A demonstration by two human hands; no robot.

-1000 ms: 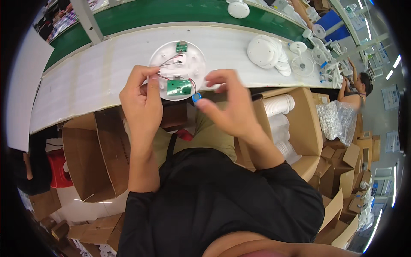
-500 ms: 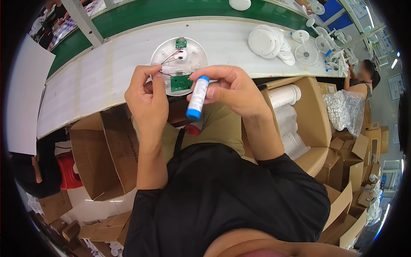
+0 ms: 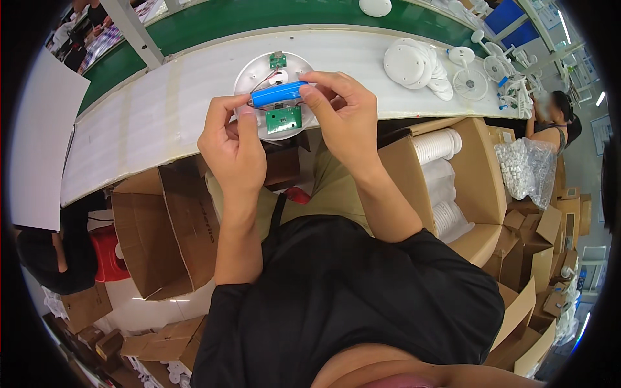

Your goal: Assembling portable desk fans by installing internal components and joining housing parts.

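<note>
A blue cylindrical battery [image 3: 277,94] lies crosswise between my hands, over a round white plastic base [image 3: 242,76]. My right hand [image 3: 346,113] pinches its right end between thumb and fingers. At its left end, the thumb and forefinger of my left hand [image 3: 234,139] are pinched together, with thin wires by the fingertips; whether they grip the battery or only a wire is hard to make out. In the base sit a small green circuit board [image 3: 277,61] at the far side and a larger green circuit board [image 3: 283,120] at the near side. Thin red and dark wires run between them.
White round plates [image 3: 409,63] lie stacked on the white bench [image 3: 162,97], with small white fans [image 3: 469,83] further right. Open cardboard boxes stand below the bench: one [image 3: 145,233] at left, another [image 3: 482,168] at right holding white round parts. A person [image 3: 551,119] sits at far right.
The battery has swung from upright near my lap to crosswise above the base, its plain blue side now showing. My right hand has brought it up to my left fingertips.
</note>
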